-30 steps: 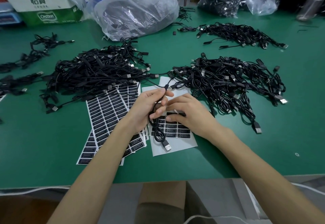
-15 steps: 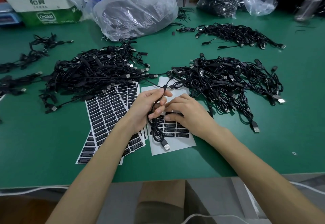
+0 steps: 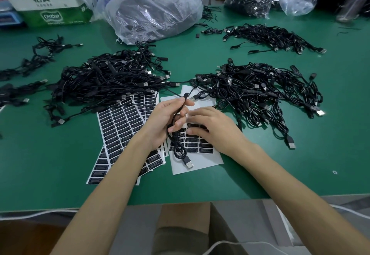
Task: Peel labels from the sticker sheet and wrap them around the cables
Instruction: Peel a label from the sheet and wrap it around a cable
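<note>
1. The left hand (image 3: 166, 118) is closed around a black USB cable (image 3: 176, 134): thumb and forefinger pinch it near its small plug end, which pokes up past the fingertips, while the lower fingers curl round the strand.
2. From that pinch the cable hangs down and toward the person, loops on itself, and ends in a USB-A plug (image 3: 188, 162) lying on the bare lower margin of the partly used sticker sheet (image 3: 200, 158). Its long axis thus runs roughly away-to-near, along the sheet's left side.
3. The right hand (image 3: 212, 128) lies palm down on the same sheet, fingers spread flat over the upper rows of black labels (image 3: 200, 145). It grips nothing that I can see; whether a fingertip has caught a label edge is hidden under the fingers.
4. The relation that matters: the labels sit directly under and just near-side of the right fingertips, and the held cable is just to their left, almost touching. The right hand is the nearer one for peeling; the left only needs to present a straight stretch of cable.
5. My judgement is that a label is about to be lifted and carried a short way leftward to the cable, across its axis.
6. Full sticker sheets (image 3: 124, 130) lie fanned under the left forearm; cable piles (image 3: 108, 82) rest farther back on the green table (image 3: 50, 164).
</note>
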{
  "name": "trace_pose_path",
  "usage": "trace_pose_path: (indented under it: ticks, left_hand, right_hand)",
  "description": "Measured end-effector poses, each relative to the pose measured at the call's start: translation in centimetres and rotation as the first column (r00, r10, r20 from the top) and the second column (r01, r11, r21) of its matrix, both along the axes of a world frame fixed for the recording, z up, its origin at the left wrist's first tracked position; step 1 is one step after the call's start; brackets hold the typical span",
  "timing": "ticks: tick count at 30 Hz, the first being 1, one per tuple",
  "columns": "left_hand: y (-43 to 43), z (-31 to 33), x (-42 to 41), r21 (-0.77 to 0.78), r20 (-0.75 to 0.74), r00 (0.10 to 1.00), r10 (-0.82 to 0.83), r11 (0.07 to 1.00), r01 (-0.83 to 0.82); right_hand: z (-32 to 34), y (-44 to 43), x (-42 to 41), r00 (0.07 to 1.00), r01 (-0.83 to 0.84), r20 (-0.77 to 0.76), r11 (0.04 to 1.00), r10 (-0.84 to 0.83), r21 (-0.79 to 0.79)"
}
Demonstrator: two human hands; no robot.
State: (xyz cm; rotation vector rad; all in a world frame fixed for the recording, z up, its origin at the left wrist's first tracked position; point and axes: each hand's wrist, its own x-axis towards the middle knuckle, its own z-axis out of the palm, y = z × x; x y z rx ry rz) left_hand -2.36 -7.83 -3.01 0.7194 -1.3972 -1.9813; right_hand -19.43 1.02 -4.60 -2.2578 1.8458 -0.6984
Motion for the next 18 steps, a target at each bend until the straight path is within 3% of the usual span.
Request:
trace_pose_path:
  ticks: [9, 18]
  left_hand:
    - [-0.03, 0.18, -0.15, 0.053, -0.037, 0.999, 0.029, 0.998, -0.027]
    - [-0.05, -0.02, -0.09, 0.012, -0.004, 1.000, 0.007, 1.000, -0.007]
  right_hand:
    - [0.17, 0.42, 0.32, 0.999, 0.014, -0.033, 0.996, -0.017, -0.085]
    - [0.46, 0.86, 0.66, 0.999, 0.004, -0.032, 0.991, -0.008, -0.133]
